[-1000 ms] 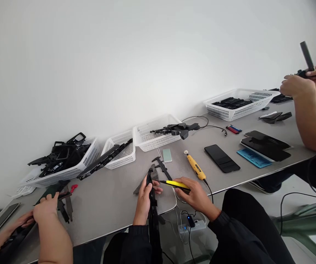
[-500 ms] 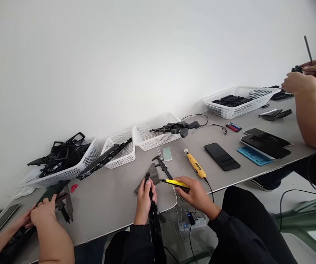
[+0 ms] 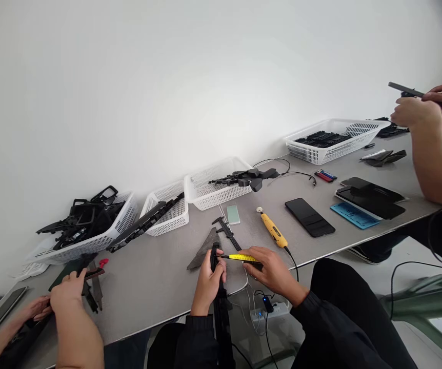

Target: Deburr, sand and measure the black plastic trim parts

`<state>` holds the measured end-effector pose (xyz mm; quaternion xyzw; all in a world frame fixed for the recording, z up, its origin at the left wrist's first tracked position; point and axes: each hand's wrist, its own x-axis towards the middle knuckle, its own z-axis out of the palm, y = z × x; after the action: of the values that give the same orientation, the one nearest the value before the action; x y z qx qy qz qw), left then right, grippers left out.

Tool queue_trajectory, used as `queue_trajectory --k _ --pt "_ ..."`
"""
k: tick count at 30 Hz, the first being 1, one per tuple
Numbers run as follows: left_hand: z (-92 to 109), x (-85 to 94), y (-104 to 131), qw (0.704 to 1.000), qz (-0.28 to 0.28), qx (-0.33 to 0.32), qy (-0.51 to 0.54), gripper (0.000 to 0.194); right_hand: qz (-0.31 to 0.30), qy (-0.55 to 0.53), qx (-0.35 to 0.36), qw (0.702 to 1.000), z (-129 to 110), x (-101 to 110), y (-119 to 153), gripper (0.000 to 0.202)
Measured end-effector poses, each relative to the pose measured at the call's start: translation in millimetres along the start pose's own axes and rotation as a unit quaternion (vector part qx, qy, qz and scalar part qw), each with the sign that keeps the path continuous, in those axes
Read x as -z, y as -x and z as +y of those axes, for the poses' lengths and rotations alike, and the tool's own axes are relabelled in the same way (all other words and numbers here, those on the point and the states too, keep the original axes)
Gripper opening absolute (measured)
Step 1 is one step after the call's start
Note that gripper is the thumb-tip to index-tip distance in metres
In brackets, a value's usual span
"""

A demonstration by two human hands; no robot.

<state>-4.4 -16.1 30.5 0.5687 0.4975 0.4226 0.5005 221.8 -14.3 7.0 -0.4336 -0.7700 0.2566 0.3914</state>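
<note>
1. Nearest us, a long black part (image 3: 223,320) stands steeply in front of the seated person, its long axis running from the lap up past the edge of the tabletop (image 3: 147,287) to its upper end.
2. We see the left hand (image 3: 207,281) wrapped around that upper end, fingers and thumb closed in a narrow grip; it is the nearer hand to the part.
3. From the right, the right hand (image 3: 274,269) grips a yellow-handled tool (image 3: 239,258), fingers curled along its handle. The tool points leftward, almost square across the part's long axis, its tip at the upper end beside the left thumb; whether the tip touches, we cannot tell.
4. Just beyond the left hand, we find a gray cloth-like piece (image 3: 202,252) lying flat, with a black caliper (image 3: 227,232) angled beside it and a pale green block (image 3: 234,214) behind.
5. Right of these lie a yellow corded power tool (image 3: 274,229) and a dark phone (image 3: 309,217).
6. Farther off, by the wall, we count a middle white basket (image 3: 226,198) holding black pieces and, to the right, another white basket (image 3: 323,155) of dark parts; near it, a co-worker's hand (image 3: 417,111) is raised.
</note>
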Motion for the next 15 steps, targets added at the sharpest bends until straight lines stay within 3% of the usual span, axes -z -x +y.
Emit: queue_trajectory --k 15 --pt "-1.0 1.0 -0.4 1.0 0.007 0.011 0.028 0.022 0.009 -0.024 -0.006 1.0 0.4 1.5 -1.2 0.03"
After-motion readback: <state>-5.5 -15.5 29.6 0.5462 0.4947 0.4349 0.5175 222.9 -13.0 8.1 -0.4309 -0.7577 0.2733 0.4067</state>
